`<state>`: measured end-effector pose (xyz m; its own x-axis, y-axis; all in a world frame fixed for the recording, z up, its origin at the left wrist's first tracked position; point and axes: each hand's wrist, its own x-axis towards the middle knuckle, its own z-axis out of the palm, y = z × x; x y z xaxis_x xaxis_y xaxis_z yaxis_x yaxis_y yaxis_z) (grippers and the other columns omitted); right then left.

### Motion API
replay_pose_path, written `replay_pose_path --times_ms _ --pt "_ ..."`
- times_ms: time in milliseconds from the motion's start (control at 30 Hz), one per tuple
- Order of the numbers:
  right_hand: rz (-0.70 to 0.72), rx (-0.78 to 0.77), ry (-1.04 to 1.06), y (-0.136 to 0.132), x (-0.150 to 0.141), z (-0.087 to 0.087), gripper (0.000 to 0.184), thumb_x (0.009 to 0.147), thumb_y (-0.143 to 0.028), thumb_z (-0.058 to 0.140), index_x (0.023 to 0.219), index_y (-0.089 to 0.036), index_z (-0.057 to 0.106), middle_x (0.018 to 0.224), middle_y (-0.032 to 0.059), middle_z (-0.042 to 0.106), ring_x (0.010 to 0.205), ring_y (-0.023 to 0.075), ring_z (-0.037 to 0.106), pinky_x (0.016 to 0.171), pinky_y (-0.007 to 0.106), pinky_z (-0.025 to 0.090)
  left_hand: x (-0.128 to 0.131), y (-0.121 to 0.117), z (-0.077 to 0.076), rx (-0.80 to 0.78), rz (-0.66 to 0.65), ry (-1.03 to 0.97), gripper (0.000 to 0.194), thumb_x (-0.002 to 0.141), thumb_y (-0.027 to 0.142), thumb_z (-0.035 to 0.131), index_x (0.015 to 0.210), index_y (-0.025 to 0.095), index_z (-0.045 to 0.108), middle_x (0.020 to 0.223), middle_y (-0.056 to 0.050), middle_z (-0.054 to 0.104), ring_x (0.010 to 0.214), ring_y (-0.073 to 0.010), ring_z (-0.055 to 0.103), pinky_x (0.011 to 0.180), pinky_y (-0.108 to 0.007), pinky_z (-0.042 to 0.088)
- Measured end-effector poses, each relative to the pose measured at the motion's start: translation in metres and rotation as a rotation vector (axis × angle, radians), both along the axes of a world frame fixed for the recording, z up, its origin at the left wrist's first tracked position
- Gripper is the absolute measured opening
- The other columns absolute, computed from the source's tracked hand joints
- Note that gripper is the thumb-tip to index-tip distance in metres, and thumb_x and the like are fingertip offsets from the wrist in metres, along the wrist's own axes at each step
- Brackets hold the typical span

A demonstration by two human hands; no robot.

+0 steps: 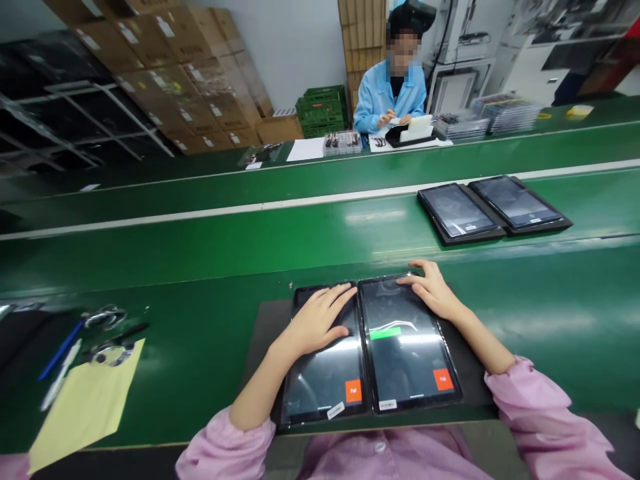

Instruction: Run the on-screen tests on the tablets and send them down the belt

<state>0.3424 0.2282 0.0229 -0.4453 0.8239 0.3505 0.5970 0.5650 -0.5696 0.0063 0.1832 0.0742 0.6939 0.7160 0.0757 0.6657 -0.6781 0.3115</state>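
Two black tablets lie side by side on a dark mat at the bench's near edge, each lit with an orange "Fail" square near its lower right. Over the upper part of the left tablet rests my left hand, fingers stretched out across the screen. My right hand is at the top right corner of the right tablet, fingers apart, one fingertip at the screen and another beyond the top edge. A green bar shows on the right tablet's screen. Small white labels sit along both lower edges.
Two more tablets lie on dark pads on the green conveyor. At left are yellow paper, a blue pen and a white pen. Across the line sits a co-worker in blue, near stacked clear trays.
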Motion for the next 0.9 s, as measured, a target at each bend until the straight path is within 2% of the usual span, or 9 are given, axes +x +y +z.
replay_pose_path --times_ms 100,200,267,400,467,567,667,800,900 --pt "0.021 -0.003 0.072 0.0 0.0 -0.001 0.076 0.099 -0.069 0.014 0.1 -0.027 0.077 0.127 0.0123 0.049 0.123 0.0324 0.042 0.107 0.056 0.036 -0.004 -0.003 0.0 0.01 -0.014 -0.018 0.081 0.093 0.073 0.02 0.154 0.02 0.032 0.141 -0.019 0.054 0.129 -0.0318 0.052 0.108 -0.049 0.037" --pt "-0.022 -0.027 0.065 -0.001 -0.001 0.001 0.075 0.098 -0.071 0.014 0.121 -0.027 0.071 0.127 0.0138 0.049 0.121 0.0321 0.043 0.106 0.057 0.037 -0.004 0.0 -0.002 0.063 0.021 -0.009 0.081 0.093 0.074 0.018 0.153 0.021 0.035 0.145 -0.019 0.05 0.133 -0.0337 0.048 0.114 -0.058 0.025" --pt "-0.036 -0.044 0.017 -0.002 -0.001 0.003 0.072 0.098 -0.071 0.018 0.125 -0.027 0.068 0.128 0.0142 0.049 0.122 0.0328 0.043 0.106 0.059 0.036 -0.003 0.003 -0.004 0.073 0.021 -0.003 0.082 0.093 0.075 0.018 0.153 0.021 0.034 0.15 -0.019 0.045 0.137 -0.0343 0.044 0.117 -0.061 0.018" --pt "0.003 -0.062 0.097 -0.004 0.0 0.005 0.075 0.1 -0.069 0.017 0.095 -0.026 0.078 0.127 0.0113 0.051 0.122 0.0323 0.044 0.107 0.056 0.036 -0.005 0.002 -0.006 0.055 -0.056 -0.056 0.078 0.095 0.071 0.016 0.147 0.02 0.045 0.136 -0.014 0.06 0.126 -0.0284 0.055 0.113 -0.048 0.033" --pt "-0.014 -0.072 0.196 -0.003 0.002 0.005 0.077 0.1 -0.068 0.014 0.092 -0.025 0.078 0.122 0.0107 0.053 0.117 0.0305 0.048 0.106 0.053 0.039 -0.008 -0.001 -0.005 0.084 -0.059 -0.089 0.073 0.098 0.067 0.015 0.137 0.021 0.056 0.12 -0.011 0.068 0.111 -0.0256 0.062 0.103 -0.044 0.04" --pt "-0.086 -0.078 0.257 -0.002 0.003 0.006 0.077 0.1 -0.069 0.014 0.099 -0.023 0.076 0.115 0.011 0.054 0.111 0.029 0.052 0.103 0.05 0.044 -0.014 -0.001 -0.005 0.192 0.076 -0.113 0.065 0.101 0.06 0.018 0.119 0.022 0.068 0.103 -0.009 0.07 0.096 -0.0244 0.064 0.094 -0.044 0.041" --pt "-0.068 -0.078 0.241 -0.002 0.002 0.007 0.076 0.099 -0.07 0.017 0.095 -0.023 0.077 0.116 0.0114 0.053 0.114 0.0292 0.051 0.105 0.05 0.042 -0.016 0.002 -0.006 0.273 0.237 -0.112 0.055 0.102 0.051 0.025 0.112 0.023 0.071 0.097 -0.009 0.068 0.092 -0.0242 0.063 0.091 -0.045 0.04" --pt "0.005 -0.091 0.203 -0.005 0.0 0.007 0.073 0.099 -0.07 0.021 0.094 -0.024 0.078 0.121 0.0118 0.051 0.119 0.03 0.046 0.107 0.052 0.039 -0.016 0.003 -0.011 0.305 0.309 -0.054 0.045 0.101 0.046 0.033 0.106 0.027 0.073 0.1 -0.008 0.067 0.094 -0.0246 0.062 0.098 -0.051 0.035" --pt "-0.037 -0.104 0.226 -0.002 -0.001 0.007 0.071 0.098 -0.073 0.026 0.095 -0.024 0.078 0.123 0.0123 0.05 0.121 0.0304 0.044 0.109 0.052 0.036 -0.016 0.004 -0.012 0.329 0.36 -0.093 0.043 0.099 0.048 0.034 0.101 0.025 0.071 0.111 -0.01 0.066 0.106 -0.0276 0.06 0.105 -0.055 0.03"
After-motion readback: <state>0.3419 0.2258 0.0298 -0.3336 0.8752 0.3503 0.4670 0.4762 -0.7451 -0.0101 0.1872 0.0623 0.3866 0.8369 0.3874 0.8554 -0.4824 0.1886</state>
